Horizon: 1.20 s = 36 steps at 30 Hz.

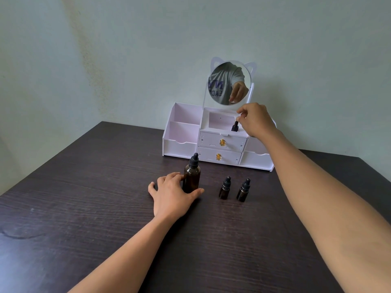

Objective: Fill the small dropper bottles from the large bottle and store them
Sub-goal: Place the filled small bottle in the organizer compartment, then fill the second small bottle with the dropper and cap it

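Note:
A large amber dropper bottle (pixel 192 176) with a black cap stands on the dark table. My left hand (pixel 172 194) grips its base, thumb in front and fingers behind. Two small amber dropper bottles (pixel 224 188) (pixel 243 190) stand to its right. A third small dropper bottle (pixel 235 126) stands in the top middle compartment of the white organizer (pixel 182 144). My right hand (pixel 255 120) hovers right above its cap. The thumb and forefinger are bent and a little apart, with nothing between them.
The organizer stands at the back of the dark wooden table (pixel 84 208), against the wall. It has two shut drawers with gold knobs (pixel 222 142) and open side compartments. A round mirror with cat ears (pixel 229 83) rises behind it.

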Available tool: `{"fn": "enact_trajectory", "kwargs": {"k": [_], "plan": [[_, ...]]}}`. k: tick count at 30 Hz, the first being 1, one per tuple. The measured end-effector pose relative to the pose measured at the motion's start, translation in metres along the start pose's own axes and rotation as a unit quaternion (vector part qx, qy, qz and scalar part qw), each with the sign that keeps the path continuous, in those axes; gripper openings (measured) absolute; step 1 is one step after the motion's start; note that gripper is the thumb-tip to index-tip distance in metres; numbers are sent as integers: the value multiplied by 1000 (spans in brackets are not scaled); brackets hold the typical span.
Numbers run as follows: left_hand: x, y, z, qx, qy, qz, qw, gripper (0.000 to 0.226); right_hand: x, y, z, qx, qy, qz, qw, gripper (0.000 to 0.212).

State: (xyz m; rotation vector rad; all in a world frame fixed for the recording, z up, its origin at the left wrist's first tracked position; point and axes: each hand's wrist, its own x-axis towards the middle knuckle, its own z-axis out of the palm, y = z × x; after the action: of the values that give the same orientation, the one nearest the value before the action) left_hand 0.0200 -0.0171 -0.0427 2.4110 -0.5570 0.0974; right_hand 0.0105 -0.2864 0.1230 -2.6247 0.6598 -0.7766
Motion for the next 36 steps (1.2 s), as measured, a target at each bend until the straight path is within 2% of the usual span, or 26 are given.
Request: {"fn": "enact_trajectory", "kwargs": {"k": [3,6,13,18,23,29,32,34,36], "plan": [[0,0,-1,4,-2,1,1000,74,-16,-10,-14,8,25,-17,999,22],[1,-1,-2,6,-5,2,1000,70,-45,-22,-23,15,17,-23,999,22],[-3,0,-3,19,-10,9,1000,63,-132,-36,-20,-16,-114,-4,993,30],[-6,2,-5,25,-8,14,1000,61,-163,-33,-8,-102,-176,-19,979,40],[-7,4,-6,15,-3,10,1000,62,-171,-29,1,-153,-187,-39,970,42],[-10,5,-7,-33,2,-5,999,93,-171,-28,9,-169,-184,-33,968,38],[-16,-1,-7,-65,3,1,998,104,-174,-32,12,-166,-181,-35,969,25],[-22,-4,-11,-88,6,2,996,103,-177,-39,14,-148,-171,-40,973,20],[-27,-5,-16,-104,11,0,994,91,-182,-48,16,-114,-167,-47,978,19]]}}
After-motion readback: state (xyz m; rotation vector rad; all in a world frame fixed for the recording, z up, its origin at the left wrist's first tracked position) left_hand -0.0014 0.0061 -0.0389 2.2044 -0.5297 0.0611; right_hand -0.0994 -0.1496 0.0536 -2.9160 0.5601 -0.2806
